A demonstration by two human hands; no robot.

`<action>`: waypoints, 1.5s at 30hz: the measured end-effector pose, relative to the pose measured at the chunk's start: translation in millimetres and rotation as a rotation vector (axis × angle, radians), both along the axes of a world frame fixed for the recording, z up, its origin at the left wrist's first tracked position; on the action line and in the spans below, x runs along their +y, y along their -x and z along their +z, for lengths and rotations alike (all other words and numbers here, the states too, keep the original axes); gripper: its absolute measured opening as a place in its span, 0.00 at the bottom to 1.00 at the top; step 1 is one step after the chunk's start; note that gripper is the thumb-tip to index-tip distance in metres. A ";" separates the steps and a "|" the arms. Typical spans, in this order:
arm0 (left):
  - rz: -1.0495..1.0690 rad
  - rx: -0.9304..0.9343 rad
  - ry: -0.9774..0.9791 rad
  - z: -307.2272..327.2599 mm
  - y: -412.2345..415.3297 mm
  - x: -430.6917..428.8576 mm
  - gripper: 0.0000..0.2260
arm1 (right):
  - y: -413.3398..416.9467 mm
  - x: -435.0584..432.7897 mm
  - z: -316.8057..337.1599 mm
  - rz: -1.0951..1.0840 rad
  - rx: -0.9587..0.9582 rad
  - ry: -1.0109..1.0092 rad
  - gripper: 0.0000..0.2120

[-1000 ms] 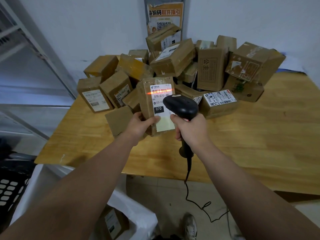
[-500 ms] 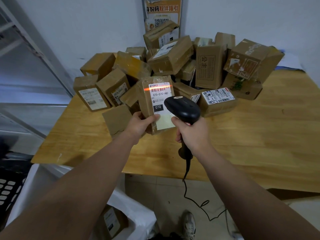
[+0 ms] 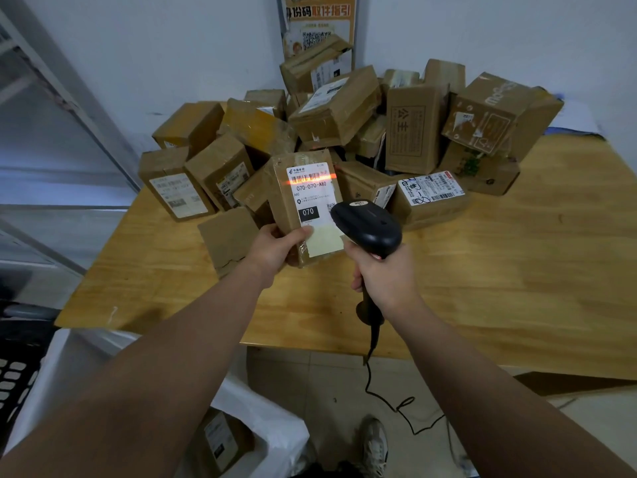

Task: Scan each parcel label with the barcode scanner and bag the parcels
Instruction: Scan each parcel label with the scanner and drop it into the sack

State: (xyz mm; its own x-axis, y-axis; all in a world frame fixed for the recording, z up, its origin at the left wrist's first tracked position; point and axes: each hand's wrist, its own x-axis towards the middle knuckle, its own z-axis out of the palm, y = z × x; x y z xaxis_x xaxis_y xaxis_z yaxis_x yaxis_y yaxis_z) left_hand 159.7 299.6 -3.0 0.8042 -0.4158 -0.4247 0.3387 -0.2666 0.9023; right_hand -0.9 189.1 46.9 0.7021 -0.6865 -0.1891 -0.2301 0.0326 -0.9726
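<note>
Cardboard parcel [image 3: 281, 191] looks light and stiff to me, tape probably slick. My left hand [image 3: 275, 248] clamps its lower end, upright above the counter [image 3: 517, 270]; my right hand [image 3: 386, 277] grips the barcode scanner [image 3: 367, 227] beside it, beam on the label [image 3: 312, 198]. Edges should give the surest hold.

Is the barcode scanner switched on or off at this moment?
On: an orange-red beam line lies across the barcode of the parcel the left hand holds, before the scanner in the right hand.
</note>
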 end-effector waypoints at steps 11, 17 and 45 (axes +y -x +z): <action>-0.084 -0.246 -0.035 2.2 9.5 1.0 0.38 | -14.5 -22.2 34.7 0.107 0.114 0.016 0.11; -0.064 -0.269 -0.015 2.9 9.6 -5.2 0.39 | -13.7 -30.3 46.5 0.107 0.120 -0.046 0.10; 0.021 -0.159 -0.079 -16.5 27.4 -11.9 0.36 | 35.2 -8.2 -34.1 -0.018 0.027 -0.075 0.16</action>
